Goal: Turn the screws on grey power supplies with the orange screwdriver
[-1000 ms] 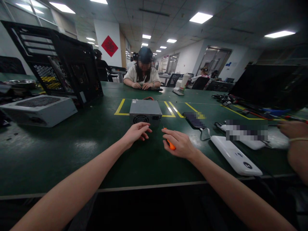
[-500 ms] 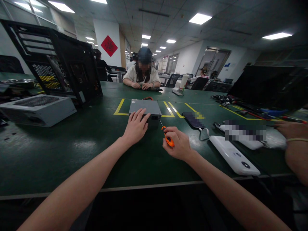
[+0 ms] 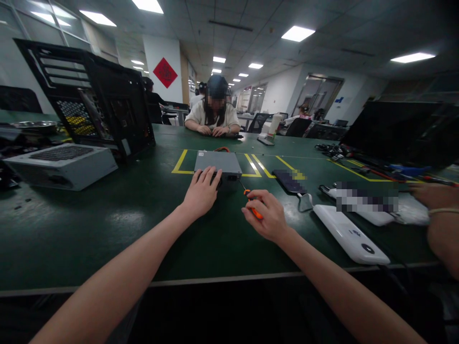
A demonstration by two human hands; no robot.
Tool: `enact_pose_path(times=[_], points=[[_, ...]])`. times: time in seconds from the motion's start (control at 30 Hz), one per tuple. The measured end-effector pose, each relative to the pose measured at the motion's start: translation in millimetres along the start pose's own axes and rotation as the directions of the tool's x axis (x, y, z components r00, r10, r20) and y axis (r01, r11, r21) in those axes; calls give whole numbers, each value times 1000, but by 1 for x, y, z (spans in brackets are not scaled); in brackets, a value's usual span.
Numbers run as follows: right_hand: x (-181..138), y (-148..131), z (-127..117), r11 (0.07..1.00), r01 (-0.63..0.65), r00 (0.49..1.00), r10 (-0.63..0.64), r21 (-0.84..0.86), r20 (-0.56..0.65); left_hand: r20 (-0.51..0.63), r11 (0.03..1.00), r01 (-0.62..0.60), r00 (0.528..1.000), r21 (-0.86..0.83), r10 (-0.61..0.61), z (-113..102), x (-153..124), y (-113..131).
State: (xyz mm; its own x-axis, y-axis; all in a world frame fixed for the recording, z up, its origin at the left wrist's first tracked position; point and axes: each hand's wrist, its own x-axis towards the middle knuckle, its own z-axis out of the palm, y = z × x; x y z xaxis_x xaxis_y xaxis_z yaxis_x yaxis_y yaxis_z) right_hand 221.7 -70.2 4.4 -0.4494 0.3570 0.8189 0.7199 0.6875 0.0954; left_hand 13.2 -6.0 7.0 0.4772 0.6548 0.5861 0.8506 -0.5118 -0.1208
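A grey metal computer power supply [image 3: 218, 162] lies flat on the green table, with its cables at the far side. My left hand [image 3: 201, 192] rests on its near left edge, fingers spread out over the top and front. In my right hand [image 3: 267, 215] is a screwdriver [image 3: 256, 213] with an orange and black handle, gripped by thumb and fingers. Its thin shaft points away from me at the power supply's near right corner, beside the socket. Whether the tip sits in a screw is too small to tell.
To the left stand a second power supply [image 3: 62, 165] and an open black computer case [image 3: 103, 105]. On the right lie a phone [image 3: 289, 181], a white power bank [image 3: 349, 234] and another person's hand [image 3: 439, 198]. Across the table [image 3: 143, 258] sits a person [image 3: 212, 112].
The view has shifted slightly. My right hand has opened its fingers a little around the screwdriver handle, and the shaft tip stays by the same corner. My left hand keeps its place on the power supply.
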Motion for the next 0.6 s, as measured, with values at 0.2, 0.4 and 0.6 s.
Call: enact_pose_path(times=[0.2,0.4,0.6], points=[[-3,2,2,996,-80,989,85,38,-123,29,1000,-11,1000,13,10,-5,-1,-1],[-1,3,1,1000,-23,993,20,-19,-117,37,1000,-15,999,13,14,-7,-2,-2],[-4,8,1,998,51,989,-57,-45,-140,61,999,-12,998,51,9,-12,-6,-4]])
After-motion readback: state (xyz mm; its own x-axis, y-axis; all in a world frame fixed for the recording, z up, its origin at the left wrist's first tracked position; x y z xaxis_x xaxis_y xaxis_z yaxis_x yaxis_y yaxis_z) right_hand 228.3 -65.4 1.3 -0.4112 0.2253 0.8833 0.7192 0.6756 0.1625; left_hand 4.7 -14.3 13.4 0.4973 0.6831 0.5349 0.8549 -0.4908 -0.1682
